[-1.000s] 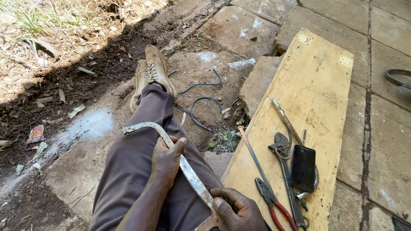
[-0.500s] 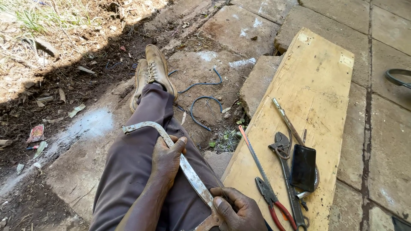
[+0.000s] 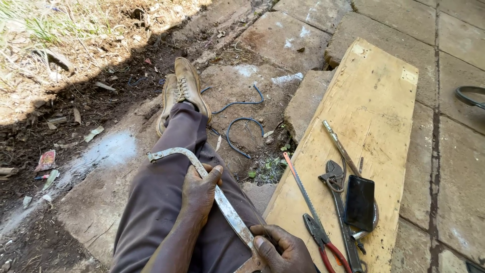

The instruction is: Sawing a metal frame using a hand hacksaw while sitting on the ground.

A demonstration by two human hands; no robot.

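A worn metal hacksaw frame (image 3: pixel 178 155) with no blade lies along my outstretched legs in grey-brown trousers (image 3: pixel 166 202). My left hand (image 3: pixel 198 193) wraps around the middle of its bar. My right hand (image 3: pixel 283 248) grips the frame's near end at the bottom edge of the view. A loose hacksaw blade (image 3: pixel 301 186) with an orange end lies on the wooden board (image 3: pixel 374 111) to my right.
On the board lie red-handled pliers (image 3: pixel 326 242), an adjustable wrench (image 3: pixel 337 197), a metal rod (image 3: pixel 341 147) and a black phone (image 3: pixel 359 202). Blue wire pieces (image 3: pixel 237 126) rest on the concrete by my tan shoes (image 3: pixel 183 90). Dirt and litter lie left, paving slabs right.
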